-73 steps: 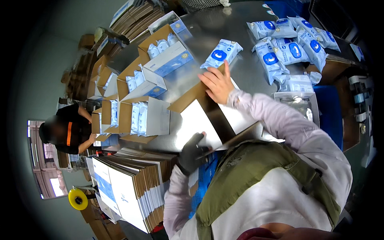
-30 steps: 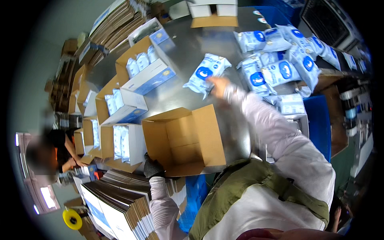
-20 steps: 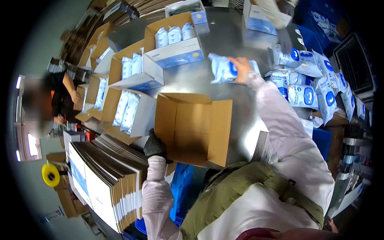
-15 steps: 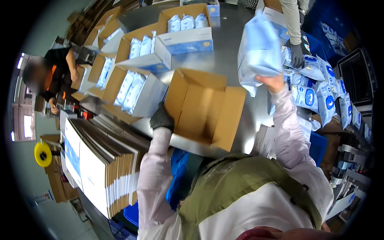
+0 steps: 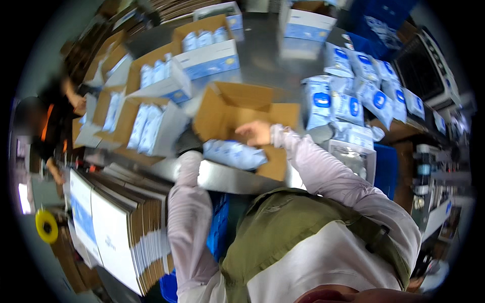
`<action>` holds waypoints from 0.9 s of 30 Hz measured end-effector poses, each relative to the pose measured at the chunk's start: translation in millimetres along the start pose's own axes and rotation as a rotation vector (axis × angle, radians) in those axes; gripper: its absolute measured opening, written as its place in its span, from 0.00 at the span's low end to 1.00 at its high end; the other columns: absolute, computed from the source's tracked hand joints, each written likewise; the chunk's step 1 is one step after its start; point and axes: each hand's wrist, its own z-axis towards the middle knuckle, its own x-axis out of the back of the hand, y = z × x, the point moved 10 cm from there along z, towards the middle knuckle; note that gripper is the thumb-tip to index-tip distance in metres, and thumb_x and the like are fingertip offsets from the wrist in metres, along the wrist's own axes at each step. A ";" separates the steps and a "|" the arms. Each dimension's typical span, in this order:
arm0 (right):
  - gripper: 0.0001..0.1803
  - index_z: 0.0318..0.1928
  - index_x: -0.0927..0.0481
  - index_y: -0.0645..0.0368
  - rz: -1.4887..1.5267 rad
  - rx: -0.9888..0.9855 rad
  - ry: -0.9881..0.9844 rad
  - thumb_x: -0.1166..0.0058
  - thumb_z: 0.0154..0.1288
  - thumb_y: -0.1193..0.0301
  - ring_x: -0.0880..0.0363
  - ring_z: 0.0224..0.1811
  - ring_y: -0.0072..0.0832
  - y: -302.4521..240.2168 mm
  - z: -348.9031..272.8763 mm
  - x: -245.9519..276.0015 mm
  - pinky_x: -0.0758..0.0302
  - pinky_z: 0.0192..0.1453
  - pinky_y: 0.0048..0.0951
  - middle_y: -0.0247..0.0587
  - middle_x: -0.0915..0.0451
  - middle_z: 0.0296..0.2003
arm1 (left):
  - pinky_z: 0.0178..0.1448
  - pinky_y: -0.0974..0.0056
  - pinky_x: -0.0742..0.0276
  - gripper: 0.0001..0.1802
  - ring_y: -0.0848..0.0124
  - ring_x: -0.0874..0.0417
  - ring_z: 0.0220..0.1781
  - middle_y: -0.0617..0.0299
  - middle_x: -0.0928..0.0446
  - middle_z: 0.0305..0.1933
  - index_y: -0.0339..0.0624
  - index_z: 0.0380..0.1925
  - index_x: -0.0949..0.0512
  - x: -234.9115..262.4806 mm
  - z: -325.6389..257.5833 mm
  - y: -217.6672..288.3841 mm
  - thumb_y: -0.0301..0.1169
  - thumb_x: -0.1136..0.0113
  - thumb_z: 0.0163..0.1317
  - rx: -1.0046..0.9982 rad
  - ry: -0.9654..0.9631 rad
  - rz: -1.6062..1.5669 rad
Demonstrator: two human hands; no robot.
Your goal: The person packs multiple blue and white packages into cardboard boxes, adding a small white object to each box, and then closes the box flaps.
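Note:
An open brown cardboard box (image 5: 217, 118) sits on the metal table in front of me. One soft light-blue pack (image 5: 234, 154) lies along its near side. Over the box, right of that pack, hovers my bare right hand (image 5: 254, 133), its fingers apart and nothing in them. My left hand (image 5: 188, 141), in a dark glove, is against the box's left side; its fingers are blurred and partly hidden. To the right, several blue-and-white soft packs (image 5: 319, 101) lie in a heap.
White-and-blue boxes filled with packs (image 5: 151, 121) stand at the left and far left. A stack of flattened cartons (image 5: 126, 222) is near left. Another box (image 5: 309, 22) stands at the far side. A small white box (image 5: 356, 156) is at my right. Another person (image 5: 55, 121) works at the left.
My right hand has moved left and down from beside the heap and let go of the light-blue pack, which now lies at the box. The co-worker's gloved hand at the right has gone from view.

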 end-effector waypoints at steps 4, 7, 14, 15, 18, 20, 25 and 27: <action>0.24 0.47 0.26 0.59 -0.552 -0.008 0.723 0.44 0.43 0.76 0.24 0.46 0.38 0.4 -90.0 211.6 0.28 0.50 0.30 0.46 0.23 0.43 | 0.45 0.52 0.28 0.19 0.51 0.24 0.45 0.47 0.24 0.41 0.44 0.46 0.29 51.8 8.6 -15.6 0.34 0.49 0.53 0.047 -0.012 0.043; 0.49 0.61 0.40 0.54 -0.732 -0.811 0.771 0.38 0.38 0.45 0.31 0.53 0.45 134.2 -182.6 302.4 0.36 0.58 0.37 0.53 0.29 0.50 | 0.45 0.54 0.27 0.24 0.50 0.23 0.43 0.44 0.24 0.38 0.41 0.46 0.29 105.2 13.7 27.6 0.42 0.42 0.51 -0.034 0.282 0.038; 0.54 0.66 0.53 0.48 -0.798 -0.930 0.467 0.59 0.44 0.31 0.42 0.62 0.47 143.9 -133.8 200.5 0.62 0.64 0.60 0.55 0.34 0.55 | 0.59 0.57 0.36 0.36 0.54 0.34 0.59 0.44 0.38 0.57 0.38 0.55 0.39 -11.2 -104.9 281.8 0.43 0.39 0.49 -0.640 0.023 -0.503; 0.53 0.66 0.52 0.47 -0.617 -0.825 0.420 0.49 0.43 0.37 0.43 0.62 0.48 130.8 -124.7 176.8 0.58 0.64 0.60 0.56 0.38 0.58 | 0.66 0.52 0.48 0.49 0.52 0.47 0.66 0.42 0.47 0.64 0.37 0.63 0.52 -74.3 -101.0 278.0 0.50 0.38 0.47 -0.383 -0.251 -0.438; 0.53 0.65 0.49 0.45 -0.341 -0.242 0.242 0.36 0.35 0.71 0.51 0.67 0.48 86.0 -136.7 167.6 0.57 0.66 0.54 0.52 0.52 0.65 | 0.64 0.40 0.55 0.62 0.48 0.57 0.69 0.38 0.60 0.67 0.42 0.65 0.60 -145.7 -89.9 259.8 0.60 0.37 0.37 -0.058 -0.341 -0.049; 0.52 0.65 0.47 0.43 -0.821 -0.356 -0.046 0.41 0.33 0.76 0.57 0.69 0.44 99.1 -163.5 180.5 0.58 0.67 0.52 0.48 0.52 0.65 | 0.63 0.36 0.56 0.64 0.46 0.60 0.69 0.39 0.61 0.67 0.48 0.65 0.61 -144.5 -72.7 252.7 0.59 0.34 0.33 -0.043 -0.270 0.087; 0.48 0.62 0.42 0.47 -0.931 -0.016 -0.049 0.40 0.32 0.74 0.51 0.67 0.44 113.7 -140.7 185.2 0.56 0.67 0.51 0.47 0.43 0.60 | 0.64 0.46 0.50 0.57 0.48 0.48 0.65 0.41 0.52 0.64 0.47 0.64 0.57 -137.0 -49.4 237.9 0.44 0.33 0.35 0.045 -0.299 -0.063; 0.46 0.59 0.38 0.52 -0.775 -0.109 0.104 0.34 0.32 0.65 0.36 0.57 0.46 112.3 -117.1 210.5 0.38 0.60 0.40 0.51 0.32 0.51 | 0.65 0.53 0.48 0.58 0.51 0.45 0.65 0.41 0.49 0.63 0.42 0.63 0.55 -138.4 -53.7 206.8 0.41 0.32 0.33 0.114 -0.217 -0.353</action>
